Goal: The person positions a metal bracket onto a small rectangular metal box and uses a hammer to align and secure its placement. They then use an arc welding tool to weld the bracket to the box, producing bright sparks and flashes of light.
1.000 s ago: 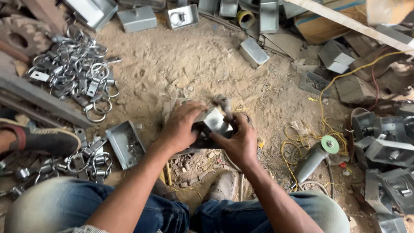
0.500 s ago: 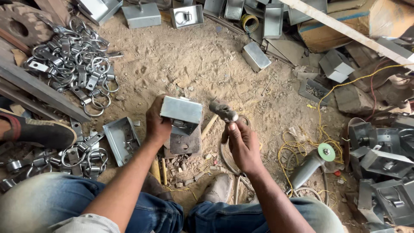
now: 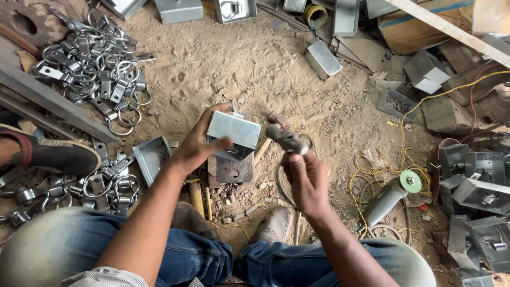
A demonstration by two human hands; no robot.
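The left hand (image 3: 197, 144) grips one grey metal box (image 3: 234, 133), fingers curled around its edge, directly above the rusty plate (image 3: 229, 170). Beside it, the right hand (image 3: 307, 179) pinches a small metal fitting (image 3: 287, 139).

Daylight is falling evenly on a sandy dirt floor (image 3: 234, 64) strewn with pebbles. Metal scrap is crowding its edges, and a wooden plank (image 3: 451, 29) is lying across the far right corner.
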